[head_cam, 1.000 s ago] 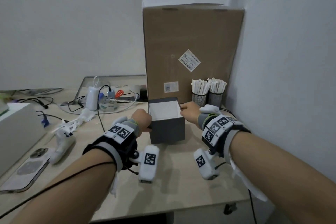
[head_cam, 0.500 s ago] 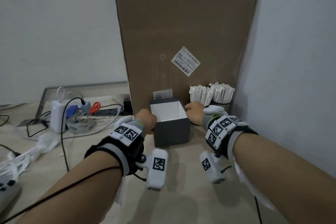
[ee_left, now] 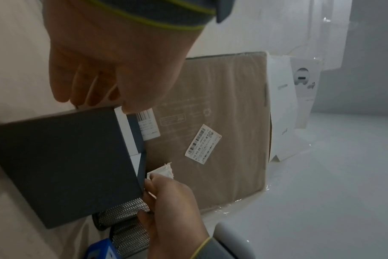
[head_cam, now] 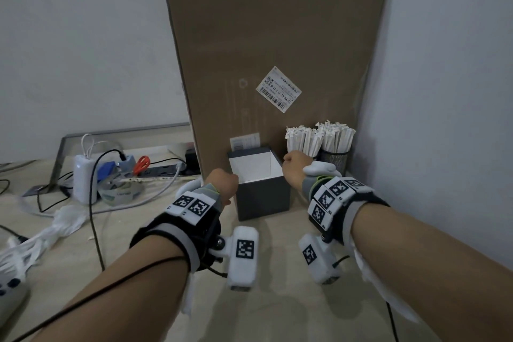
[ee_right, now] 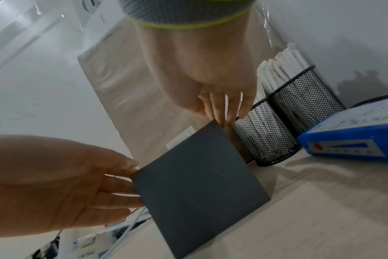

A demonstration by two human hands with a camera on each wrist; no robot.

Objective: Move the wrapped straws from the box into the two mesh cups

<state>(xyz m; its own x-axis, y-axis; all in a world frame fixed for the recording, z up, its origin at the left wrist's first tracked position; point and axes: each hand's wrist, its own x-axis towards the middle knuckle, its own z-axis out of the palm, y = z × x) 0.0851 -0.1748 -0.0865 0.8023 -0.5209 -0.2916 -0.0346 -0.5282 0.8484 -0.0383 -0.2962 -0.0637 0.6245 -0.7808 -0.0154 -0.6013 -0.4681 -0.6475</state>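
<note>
A dark grey box (head_cam: 262, 197) with a white inside stands open on the table (head_cam: 277, 308); no straws show in it. My left hand (head_cam: 223, 183) lies with straight fingers (ee_right: 120, 189) against its left wall, thumb at the rim. My right hand (head_cam: 295, 166) touches the box's top right corner with its fingertips (ee_right: 222, 121). Just right of the box stand two black mesh cups (ee_right: 264, 136) (ee_right: 306, 98), both packed with upright white wrapped straws (head_cam: 305, 139) (head_cam: 336, 133).
A tall cardboard carton (head_cam: 263, 50) rises right behind the box and cups. A wall (head_cam: 444, 119) closes the right side. A blue device (ee_right: 354, 136) lies near the cups. Chargers, cables and a power strip (head_cam: 125, 172) clutter the left.
The head view has come closer and turned right. Both hands have stayed on the box's sides, and the box now sits a little nearer the carton.
</note>
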